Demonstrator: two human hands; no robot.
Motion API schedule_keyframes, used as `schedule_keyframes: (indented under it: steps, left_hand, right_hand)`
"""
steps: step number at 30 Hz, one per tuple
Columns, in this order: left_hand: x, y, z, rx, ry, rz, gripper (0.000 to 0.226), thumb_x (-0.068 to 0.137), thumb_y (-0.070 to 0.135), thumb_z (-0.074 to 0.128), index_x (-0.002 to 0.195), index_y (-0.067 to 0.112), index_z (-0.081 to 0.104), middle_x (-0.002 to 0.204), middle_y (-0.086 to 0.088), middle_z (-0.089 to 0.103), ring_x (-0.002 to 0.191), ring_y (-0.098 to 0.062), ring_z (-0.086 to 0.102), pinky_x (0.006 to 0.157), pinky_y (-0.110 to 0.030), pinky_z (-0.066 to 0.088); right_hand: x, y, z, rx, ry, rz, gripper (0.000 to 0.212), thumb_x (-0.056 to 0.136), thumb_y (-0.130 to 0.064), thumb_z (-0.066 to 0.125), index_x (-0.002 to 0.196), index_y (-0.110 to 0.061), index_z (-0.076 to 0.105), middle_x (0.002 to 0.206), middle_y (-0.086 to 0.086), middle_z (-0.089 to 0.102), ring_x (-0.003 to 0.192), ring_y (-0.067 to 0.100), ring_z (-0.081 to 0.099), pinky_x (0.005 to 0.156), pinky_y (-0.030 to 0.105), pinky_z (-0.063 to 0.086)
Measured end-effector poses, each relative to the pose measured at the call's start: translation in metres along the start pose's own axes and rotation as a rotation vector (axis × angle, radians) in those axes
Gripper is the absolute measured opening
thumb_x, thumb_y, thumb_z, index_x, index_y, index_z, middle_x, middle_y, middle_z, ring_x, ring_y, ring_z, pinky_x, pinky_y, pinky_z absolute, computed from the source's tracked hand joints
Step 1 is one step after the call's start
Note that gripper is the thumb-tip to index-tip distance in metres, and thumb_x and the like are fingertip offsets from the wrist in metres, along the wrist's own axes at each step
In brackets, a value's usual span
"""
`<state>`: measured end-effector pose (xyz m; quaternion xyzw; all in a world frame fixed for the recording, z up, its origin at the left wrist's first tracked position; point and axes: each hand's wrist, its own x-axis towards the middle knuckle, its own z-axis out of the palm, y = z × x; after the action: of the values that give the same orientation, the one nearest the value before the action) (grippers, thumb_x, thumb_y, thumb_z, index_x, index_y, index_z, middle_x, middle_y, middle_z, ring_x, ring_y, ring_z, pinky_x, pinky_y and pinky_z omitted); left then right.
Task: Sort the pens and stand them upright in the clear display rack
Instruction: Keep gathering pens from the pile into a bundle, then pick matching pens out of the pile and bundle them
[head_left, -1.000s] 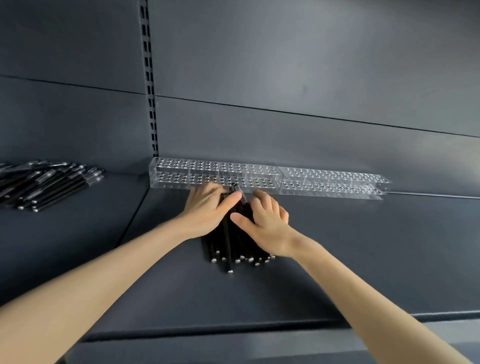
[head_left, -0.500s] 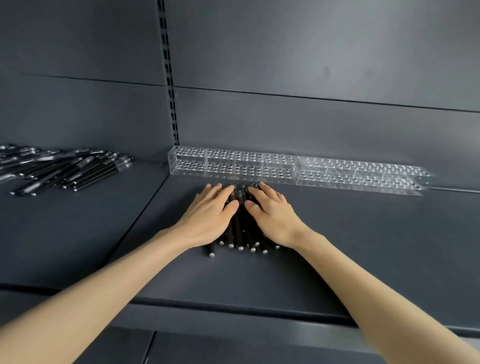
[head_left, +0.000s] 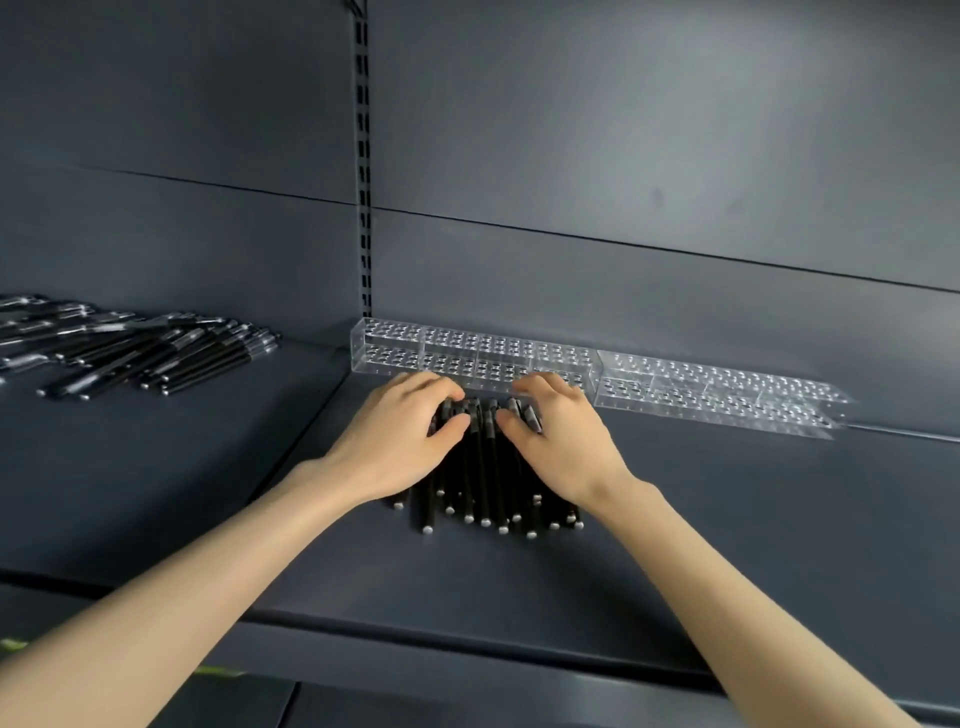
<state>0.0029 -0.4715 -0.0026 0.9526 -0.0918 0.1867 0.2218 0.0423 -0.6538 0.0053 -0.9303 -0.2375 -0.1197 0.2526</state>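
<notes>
A pile of black pens (head_left: 484, 480) with small silver ends lies on the dark shelf, pointing toward the back wall. My left hand (head_left: 397, 449) covers the pile's left side and my right hand (head_left: 563, 441) its right side. On both hands the fingers curl down over the pens' far ends and the thumbs press on top. Just behind the fingertips stands the clear display rack (head_left: 395, 345), a long strip with rows of holes; no pens stand in it. A second clear rack section (head_left: 727, 392) continues to the right.
Another heap of black pens with clear caps (head_left: 156, 348) lies on the neighbouring shelf to the left. A slotted upright (head_left: 363, 156) divides the grey back panels. The shelf's front edge (head_left: 467, 636) runs below my forearms.
My fingers went from lying flat on the pile to curling over the pens' far ends, and my hands have spread slightly apart. The view has shifted a little.
</notes>
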Motion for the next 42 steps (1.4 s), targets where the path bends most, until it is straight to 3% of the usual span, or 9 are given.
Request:
schedule_keyframes:
  steps: [3, 6, 12, 20, 23, 30, 34, 39, 42]
  left_hand:
    - [-0.009, -0.008, -0.024, 0.035, 0.132, 0.002, 0.027, 0.095, 0.037, 0.049, 0.112, 0.022, 0.061, 0.108, 0.012, 0.059, 0.09, -0.005, 0.056, 0.076, -0.026, 0.041]
    - [-0.021, -0.024, -0.052, 0.023, 0.199, -0.026, 0.015, 0.092, 0.032, 0.054, 0.093, 0.022, 0.065, 0.091, 0.013, 0.06, 0.064, 0.011, 0.051, 0.06, -0.018, 0.036]
    - [-0.049, -0.085, -0.097, -0.024, 0.217, -0.131, 0.013, 0.09, 0.031, 0.055, 0.082, 0.025, 0.065, 0.081, 0.013, 0.065, 0.077, -0.005, 0.059, 0.07, -0.028, 0.048]
    - [-0.089, -0.218, -0.161, -0.004, 0.165, -0.131, 0.012, 0.09, 0.031, 0.054, 0.082, 0.029, 0.063, 0.08, 0.019, 0.06, 0.078, 0.007, 0.055, 0.067, -0.021, 0.044]
    - [-0.095, -0.26, -0.178, -0.01, 0.127, -0.118, 0.012, 0.089, 0.03, 0.054, 0.081, 0.03, 0.061, 0.082, 0.018, 0.061, 0.08, 0.004, 0.056, 0.069, -0.024, 0.046]
    - [-0.073, -0.338, -0.193, -0.032, 0.018, -0.118, 0.021, 0.092, 0.033, 0.053, 0.109, 0.023, 0.06, 0.109, 0.01, 0.057, 0.103, -0.011, 0.055, 0.089, -0.035, 0.047]
    - [-0.048, -0.366, -0.19, 0.002, 0.002, -0.097, 0.027, 0.092, 0.031, 0.054, 0.117, 0.019, 0.057, 0.118, 0.005, 0.054, 0.111, -0.016, 0.051, 0.092, -0.033, 0.042]
    - [-0.015, -0.39, -0.185, 0.064, -0.117, -0.037, 0.04, 0.094, 0.035, 0.052, 0.13, 0.018, 0.049, 0.13, 0.003, 0.052, 0.121, -0.018, 0.047, 0.099, -0.034, 0.039]
    - [0.001, -0.399, -0.18, 0.081, -0.161, -0.017, 0.039, 0.093, 0.037, 0.053, 0.128, 0.019, 0.052, 0.124, 0.003, 0.057, 0.115, -0.019, 0.051, 0.094, -0.035, 0.042]
  right_hand:
    - [0.009, -0.02, -0.004, 0.029, 0.064, -0.058, 0.035, 0.095, -0.035, 0.049, 0.125, -0.016, 0.054, 0.123, 0.003, 0.059, 0.108, 0.025, 0.058, 0.088, 0.04, 0.048]
    - [0.019, -0.05, -0.001, 0.075, 0.088, -0.1, 0.024, 0.094, -0.034, 0.049, 0.11, -0.02, 0.061, 0.105, 0.002, 0.067, 0.095, 0.025, 0.063, 0.084, 0.04, 0.05]
    - [0.034, -0.12, 0.031, 0.064, 0.077, -0.141, 0.019, 0.091, -0.031, 0.048, 0.098, -0.022, 0.064, 0.089, -0.003, 0.069, 0.088, 0.025, 0.063, 0.082, 0.036, 0.049]
    - [0.067, -0.237, 0.125, 0.065, 0.065, -0.14, 0.021, 0.094, -0.033, 0.047, 0.097, -0.019, 0.062, 0.088, -0.002, 0.07, 0.086, 0.026, 0.062, 0.076, 0.036, 0.049]
    - [0.074, -0.268, 0.155, 0.014, 0.043, -0.106, 0.024, 0.094, -0.034, 0.046, 0.095, -0.017, 0.063, 0.085, 0.0, 0.069, 0.084, 0.03, 0.06, 0.072, 0.036, 0.048]
    - [0.112, -0.314, 0.192, 0.014, 0.019, -0.019, 0.023, 0.095, -0.032, 0.045, 0.089, -0.016, 0.061, 0.086, 0.0, 0.069, 0.086, 0.03, 0.06, 0.075, 0.037, 0.05]
    - [0.136, -0.321, 0.207, -0.008, 0.018, -0.004, 0.023, 0.095, -0.031, 0.047, 0.09, -0.015, 0.062, 0.085, 0.001, 0.068, 0.085, 0.029, 0.06, 0.072, 0.035, 0.049]
    - [0.165, -0.319, 0.224, -0.046, -0.015, -0.039, 0.021, 0.094, -0.028, 0.048, 0.095, -0.013, 0.063, 0.099, 0.003, 0.062, 0.092, 0.027, 0.059, 0.074, 0.035, 0.047]
    - [0.179, -0.316, 0.23, -0.09, -0.033, -0.059, 0.022, 0.094, -0.029, 0.048, 0.096, -0.012, 0.063, 0.098, 0.004, 0.059, 0.093, 0.029, 0.057, 0.076, 0.037, 0.046]
